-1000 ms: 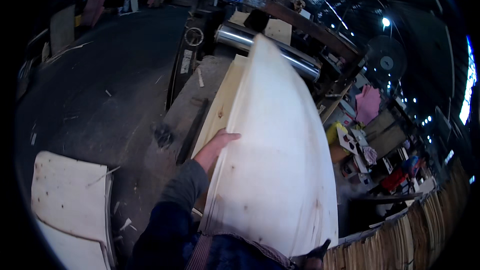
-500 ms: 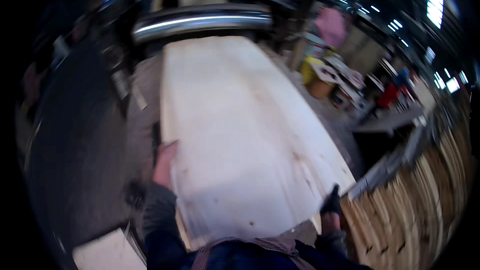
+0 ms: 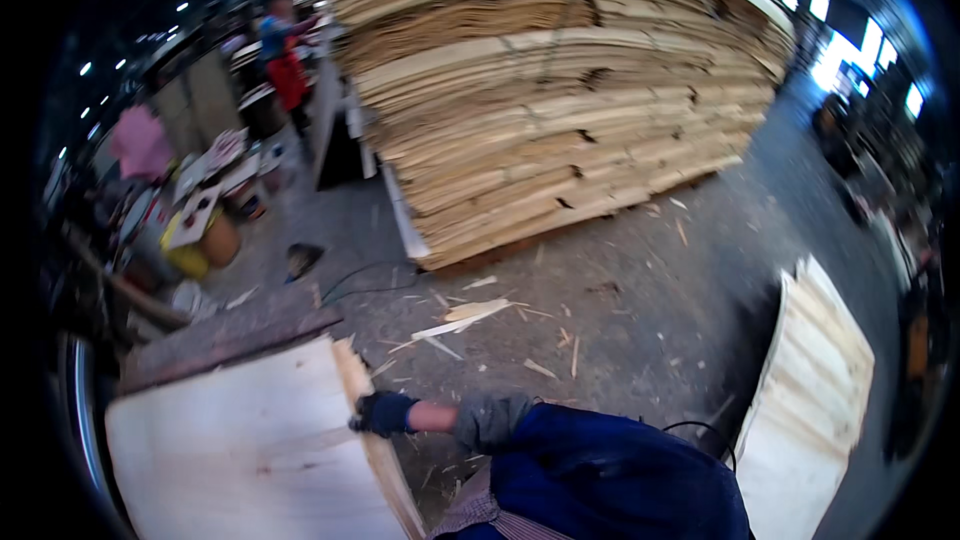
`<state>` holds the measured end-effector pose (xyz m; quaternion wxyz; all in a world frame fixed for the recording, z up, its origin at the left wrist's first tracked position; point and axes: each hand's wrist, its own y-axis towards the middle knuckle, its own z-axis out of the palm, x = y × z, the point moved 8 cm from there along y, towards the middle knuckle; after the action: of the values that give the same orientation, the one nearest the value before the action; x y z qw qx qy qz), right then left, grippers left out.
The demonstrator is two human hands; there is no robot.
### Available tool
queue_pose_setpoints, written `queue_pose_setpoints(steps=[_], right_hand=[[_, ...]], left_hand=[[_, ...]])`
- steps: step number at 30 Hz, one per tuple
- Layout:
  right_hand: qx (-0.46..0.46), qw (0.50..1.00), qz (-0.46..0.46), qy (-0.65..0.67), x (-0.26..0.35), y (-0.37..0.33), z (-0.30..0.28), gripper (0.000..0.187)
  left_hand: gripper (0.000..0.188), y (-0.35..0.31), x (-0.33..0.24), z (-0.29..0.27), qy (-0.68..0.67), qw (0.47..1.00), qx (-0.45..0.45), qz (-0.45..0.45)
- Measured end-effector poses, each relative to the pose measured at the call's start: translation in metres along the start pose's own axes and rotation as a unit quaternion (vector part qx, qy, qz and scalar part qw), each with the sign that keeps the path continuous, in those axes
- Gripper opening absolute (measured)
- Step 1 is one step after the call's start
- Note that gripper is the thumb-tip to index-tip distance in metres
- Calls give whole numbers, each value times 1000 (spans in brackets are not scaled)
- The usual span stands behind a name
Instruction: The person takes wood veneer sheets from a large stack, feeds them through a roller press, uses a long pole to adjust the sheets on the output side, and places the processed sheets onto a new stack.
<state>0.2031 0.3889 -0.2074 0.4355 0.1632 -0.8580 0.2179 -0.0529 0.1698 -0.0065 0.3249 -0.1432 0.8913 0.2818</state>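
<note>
My right hand (image 3: 385,413), in a dark glove, reaches left across the view with its fingers curled over the edge of a pale wood veneer sheet (image 3: 230,440). The sheet lies flat at the lower left, and other sheet edges show beneath its right side. My left hand is out of view.
A tall stack of veneer sheets (image 3: 560,90) stands ahead. Wood scraps (image 3: 465,318) litter the floor. More pale sheets (image 3: 810,390) lie at the right, and a shiny metal roller (image 3: 78,410) is at the left edge. A co-worker (image 3: 285,50) stands at the far left.
The view has swung right, bringing the tall stack to the middle and the sheet to the lower left. My left hand has gone out of view; my right stays at the sheet's edge.
</note>
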Motion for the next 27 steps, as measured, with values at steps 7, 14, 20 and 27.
queue_pose_setpoints(steps=[7, 14, 20, 27], right_hand=[[-74, 862, -486, -120, 10, -90, 7, 35], [101, 955, -272, 58, 27, -96, 33, 37], [236, 890, -292, 257, 49, -94, 108, 27], [333, 798, 149, 479, 58, -123, 114, 34]], left_hand=[[52, 3, -89, 72, -21, 993, 88, 73], [49, -9, -106, 68, -32, 991, 87, 95], [46, -25, -85, 22, -58, 995, 43, 70], [43, -79, -28, -129, -67, 986, -153, 6]])
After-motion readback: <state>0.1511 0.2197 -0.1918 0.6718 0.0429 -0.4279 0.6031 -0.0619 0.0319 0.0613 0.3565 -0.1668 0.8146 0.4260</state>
